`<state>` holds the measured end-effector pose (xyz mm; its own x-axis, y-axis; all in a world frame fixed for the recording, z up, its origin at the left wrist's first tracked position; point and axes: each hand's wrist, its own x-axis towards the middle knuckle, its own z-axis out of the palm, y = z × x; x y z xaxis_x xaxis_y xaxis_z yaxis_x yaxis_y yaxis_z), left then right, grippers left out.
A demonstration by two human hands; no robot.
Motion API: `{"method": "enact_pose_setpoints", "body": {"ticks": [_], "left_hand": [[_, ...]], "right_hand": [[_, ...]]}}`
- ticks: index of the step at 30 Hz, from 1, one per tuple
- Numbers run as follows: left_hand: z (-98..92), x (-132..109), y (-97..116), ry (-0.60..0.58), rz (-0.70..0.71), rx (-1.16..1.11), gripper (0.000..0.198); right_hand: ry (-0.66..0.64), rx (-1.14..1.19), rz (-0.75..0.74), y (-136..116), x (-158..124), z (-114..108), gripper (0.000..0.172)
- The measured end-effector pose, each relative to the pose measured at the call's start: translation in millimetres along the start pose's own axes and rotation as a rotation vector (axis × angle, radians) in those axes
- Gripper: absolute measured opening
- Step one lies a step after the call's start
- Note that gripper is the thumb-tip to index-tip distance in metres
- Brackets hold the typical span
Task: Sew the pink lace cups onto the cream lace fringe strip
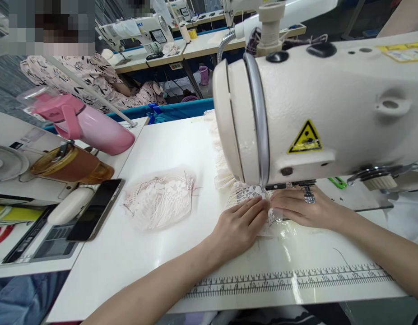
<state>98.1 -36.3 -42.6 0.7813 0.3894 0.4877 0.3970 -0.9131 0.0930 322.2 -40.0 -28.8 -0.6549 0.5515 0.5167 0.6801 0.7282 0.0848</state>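
A strip of cream lace fabric (248,192) lies under the head of a white sewing machine (310,108). My left hand (241,225) presses on this lace, its bent fingers close together near the needle area. Just right of it, my right hand (307,207) reaches under the machine head with fingers stretched toward the presser foot, which is mostly hidden. The right fingertips meet the fabric close to the left ones; part of that hand is covered by the machine. Left of my hands, a separate pile of lace pieces (160,201) with loose dark threads rests on the white table.
A black phone (95,210), a white computer mouse (71,205), an amber cup (71,164) and a pink bottle (97,126) sit at the left. A printed ruler (286,280) runs along the front edge. Beyond, a person in patterned clothing (73,79) sits near another machine (141,34).
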Motion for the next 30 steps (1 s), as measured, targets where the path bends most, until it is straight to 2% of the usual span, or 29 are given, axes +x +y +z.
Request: {"method": "enact_pose_setpoints", "body": {"ticks": [4,7,17,27,30], "left_hand": [[-1.8,-2,-3,-0.006,-0.023,0.004,0.021],[-5.0,-3,-7,-0.025,-0.052,-0.013,0.020],[-6.2,-5,-15,-0.042,-0.155,0.002,0.028],[-2.4,-4,-17,-0.061,-0.196,0.081,0.033],[-2.0,-2,-17,-0.055,-0.190,0.111,0.041]], "right_hand": [[0.071,0.181,-0.088,-3,-1,10,0.009],[0.051,0.253,-0.116,-7,-4,19,0.015],[-0.019,0.233,-0.085,-13,-7,37,0.024],[-0.044,0.244,-0.037,-11,-5,34,0.026],[-0.048,0.234,-0.010,-10,-7,36,0.027]]}}
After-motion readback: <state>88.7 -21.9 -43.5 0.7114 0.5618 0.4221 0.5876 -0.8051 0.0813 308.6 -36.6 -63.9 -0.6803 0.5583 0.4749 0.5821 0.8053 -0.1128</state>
